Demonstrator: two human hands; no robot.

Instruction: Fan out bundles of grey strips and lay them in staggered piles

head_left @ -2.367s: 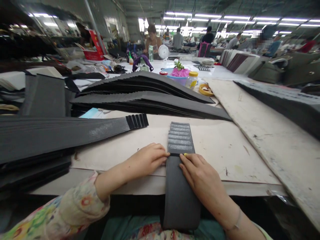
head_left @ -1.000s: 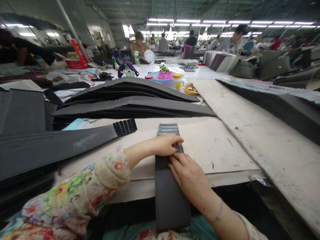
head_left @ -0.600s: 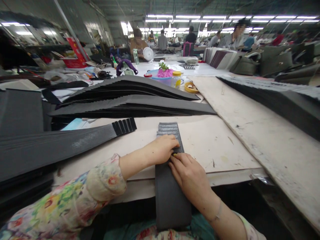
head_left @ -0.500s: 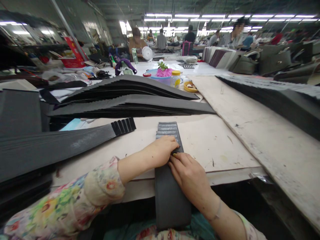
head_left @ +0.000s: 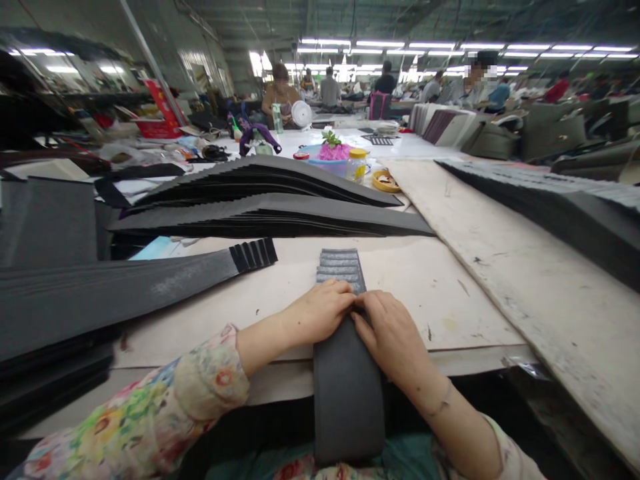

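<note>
In front of me, a small stack of long dark grey strips (head_left: 347, 393) runs from my lap onto the board. Their far ends are fanned out in steps and look whitish and rough. My left hand (head_left: 327, 308) lies across the strips just below the stepped ends, its fingers curled and closed on them. From the right, my right hand (head_left: 390, 333) pinches the strips' right edge, fingertips meeting those of the left hand. The fingertips partly cover what they grip. To the left lies a thicker stack of grey strips (head_left: 150, 287) with a stepped black end.
Two fanned piles of grey strips (head_left: 280, 207) lie across the table behind. A raised pale board (head_left: 500, 267) slopes along the right, bearing another dark stack (head_left: 565, 207). Farther back stand a yellow-lidded jar (head_left: 357, 167), a plant basin (head_left: 333, 157) and a small fan (head_left: 301, 115). Several people work beyond.
My right hand has shifted slightly up the strips, its fingers now more bent at the edge. The left hand stays nearly in place. The whole view has shifted a little.
</note>
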